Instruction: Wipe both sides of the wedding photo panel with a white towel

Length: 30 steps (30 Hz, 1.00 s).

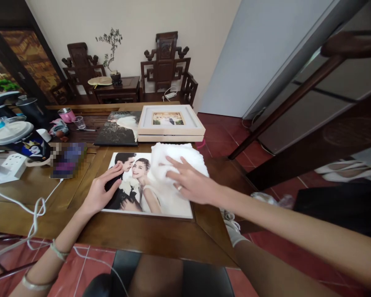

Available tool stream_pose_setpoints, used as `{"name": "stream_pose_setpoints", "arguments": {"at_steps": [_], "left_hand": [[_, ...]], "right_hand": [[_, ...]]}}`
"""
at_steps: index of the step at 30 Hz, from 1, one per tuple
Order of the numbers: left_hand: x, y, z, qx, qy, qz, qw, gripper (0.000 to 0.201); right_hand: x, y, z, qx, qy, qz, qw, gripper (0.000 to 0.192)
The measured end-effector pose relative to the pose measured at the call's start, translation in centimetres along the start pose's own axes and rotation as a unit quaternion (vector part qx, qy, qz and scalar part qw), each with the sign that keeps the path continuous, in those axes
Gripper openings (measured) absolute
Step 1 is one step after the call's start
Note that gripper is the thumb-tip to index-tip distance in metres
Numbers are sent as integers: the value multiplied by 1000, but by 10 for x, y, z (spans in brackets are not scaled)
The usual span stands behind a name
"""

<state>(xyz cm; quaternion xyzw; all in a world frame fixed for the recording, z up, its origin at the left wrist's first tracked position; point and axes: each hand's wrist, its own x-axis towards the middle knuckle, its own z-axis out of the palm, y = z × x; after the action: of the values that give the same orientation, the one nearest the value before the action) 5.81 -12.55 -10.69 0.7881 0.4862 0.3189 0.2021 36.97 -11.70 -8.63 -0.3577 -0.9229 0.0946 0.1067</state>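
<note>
A wedding photo panel [153, 202] showing a couple lies face up near the front edge of the wooden table [123, 231]. My left hand [99, 192] rests on the panel's left side, its fingers stretched out and thumb apart. Across the panel's right part spreads a white cloth [194, 156], hanging slightly past the panel's far edge. With fingers spread, my right hand [190, 183] lies on the cloth and presses it; a ring is on one finger. The panel's upper right corner is hidden under the cloth.
Behind the panel are stacked pale frames [173, 130] and a dark photo panel [117, 134]. At left lie a blurred-out phone [69, 161] on a white cable, a lidded cup [27, 142], a power strip [14, 169] and a pink mug [66, 114]. A dark wooden chair [297, 140] stands at right.
</note>
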Motion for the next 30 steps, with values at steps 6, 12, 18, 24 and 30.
{"name": "stream_pose_setpoints", "arguments": {"at_steps": [6, 12, 18, 24, 30], "left_hand": [[2, 2, 1, 1, 5, -2, 1000, 39], [4, 3, 2, -10, 1, -3, 1000, 42], [5, 4, 1, -31, 4, -4, 1000, 38], [3, 6, 0, -60, 15, 10, 998, 34], [4, 5, 1, -59, 18, 10, 998, 34]], "right_hand": [[-38, -71, 7, 46, -48, -27, 997, 43], [-30, -59, 0, 91, -42, -24, 995, 36], [-7, 7, -9, 37, 3, 41, 998, 27], [-12, 10, -4, 27, 9, 10, 1000, 25], [-11, 11, -4, 29, 8, 23, 999, 28]]}}
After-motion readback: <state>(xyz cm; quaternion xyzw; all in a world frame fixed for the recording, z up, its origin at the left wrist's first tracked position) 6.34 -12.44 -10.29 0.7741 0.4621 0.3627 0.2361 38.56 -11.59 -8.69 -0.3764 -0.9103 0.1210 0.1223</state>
